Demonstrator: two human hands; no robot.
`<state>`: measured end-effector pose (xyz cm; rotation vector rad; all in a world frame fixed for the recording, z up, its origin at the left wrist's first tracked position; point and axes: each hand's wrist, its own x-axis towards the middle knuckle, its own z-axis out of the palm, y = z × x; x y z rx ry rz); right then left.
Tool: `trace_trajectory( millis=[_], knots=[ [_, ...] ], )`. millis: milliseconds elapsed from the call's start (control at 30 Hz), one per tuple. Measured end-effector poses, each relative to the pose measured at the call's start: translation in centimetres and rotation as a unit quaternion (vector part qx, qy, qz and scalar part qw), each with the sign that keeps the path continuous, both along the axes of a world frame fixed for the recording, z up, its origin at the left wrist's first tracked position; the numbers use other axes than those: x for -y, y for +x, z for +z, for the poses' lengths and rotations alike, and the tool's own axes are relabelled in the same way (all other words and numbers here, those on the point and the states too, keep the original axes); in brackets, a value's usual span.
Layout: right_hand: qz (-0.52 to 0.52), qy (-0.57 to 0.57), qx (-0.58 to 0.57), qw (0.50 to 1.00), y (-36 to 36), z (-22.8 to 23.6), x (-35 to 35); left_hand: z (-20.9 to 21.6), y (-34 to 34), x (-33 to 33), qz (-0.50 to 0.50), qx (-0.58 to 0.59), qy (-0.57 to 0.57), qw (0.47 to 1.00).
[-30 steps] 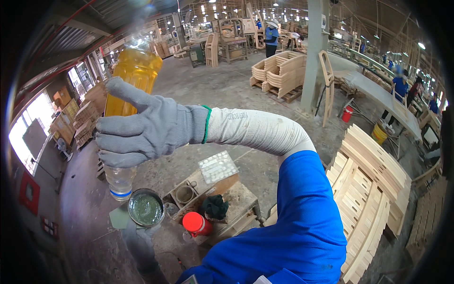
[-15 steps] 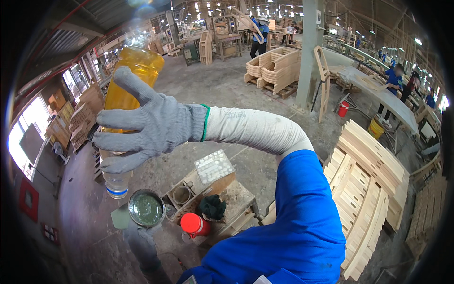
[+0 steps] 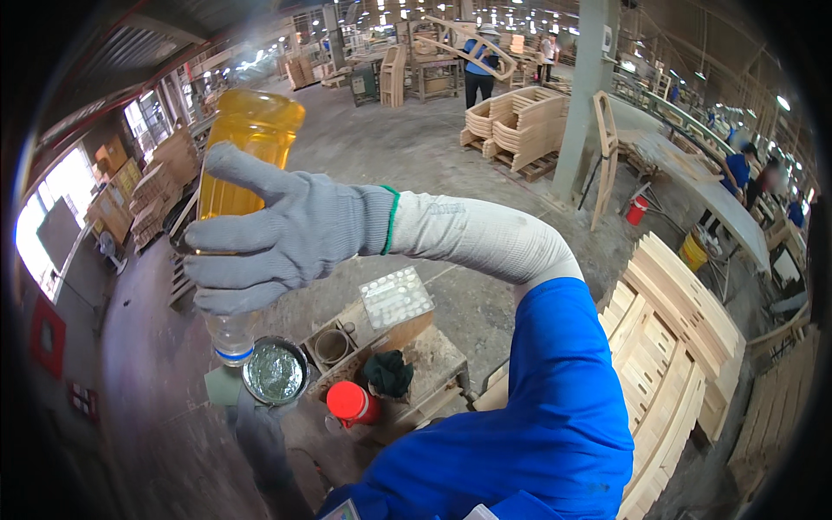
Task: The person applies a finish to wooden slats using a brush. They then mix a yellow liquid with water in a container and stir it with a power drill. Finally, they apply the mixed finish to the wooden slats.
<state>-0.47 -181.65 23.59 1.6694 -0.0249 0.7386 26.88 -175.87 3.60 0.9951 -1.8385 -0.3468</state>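
Observation:
My right hand [image 3: 282, 230], in a grey knit glove, is wrapped round a large clear plastic bottle [image 3: 251, 130] of yellow liquid. The liquid shows at the bottle's far end; its clear neck, with a blue ring, points toward me beside a round metal cup [image 3: 276, 371]. Greenish, shiny contents fill the cup's visible inside. Below it, my gloved left hand [image 3: 260, 425] grips the cup, its fingers partly hidden. A flat pale green piece [image 3: 223, 386] shows at the cup's left. Whether liquid flows from the bottle cannot be made out.
Beyond the cup stands a low bench [image 3: 438, 360] with a red-lidded jug [image 3: 351, 403], a dark cloth [image 3: 388, 373], a tin [image 3: 332, 345] and a tray of white round pieces [image 3: 396, 296]. Stacked wooden parts [image 3: 667, 347] lie right. Another person [image 3: 481, 61] carries a wooden frame behind.
The bottle's neck and the cup have come closer together, the cup shifting slightly right. My view has turned a little, and the person at the back has moved with the wooden frame.

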Motion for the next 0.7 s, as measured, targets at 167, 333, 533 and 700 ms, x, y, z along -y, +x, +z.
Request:
trace_trajectory(
  millis=[167,333,533,700],
  knots=[
    [0.005,0.028,0.019,0.999,-0.1,-0.3,0.3,-0.6,0.2,-0.3,0.014,0.003,0.01,1.0],
    [-0.029,0.019,0.027,0.999,0.2,-0.4,0.4,-0.7,-0.7,0.1,0.012,-0.037,0.055,0.998],
    [-0.096,0.026,0.007,0.995,-0.2,-0.4,0.5,0.1,-1.6,0.4,-0.042,-0.302,0.213,0.928],
    [-0.034,0.007,0.081,0.996,0.7,-0.4,1.3,0.8,-1.7,0.3,-0.104,-0.341,0.248,0.901]
  ],
)
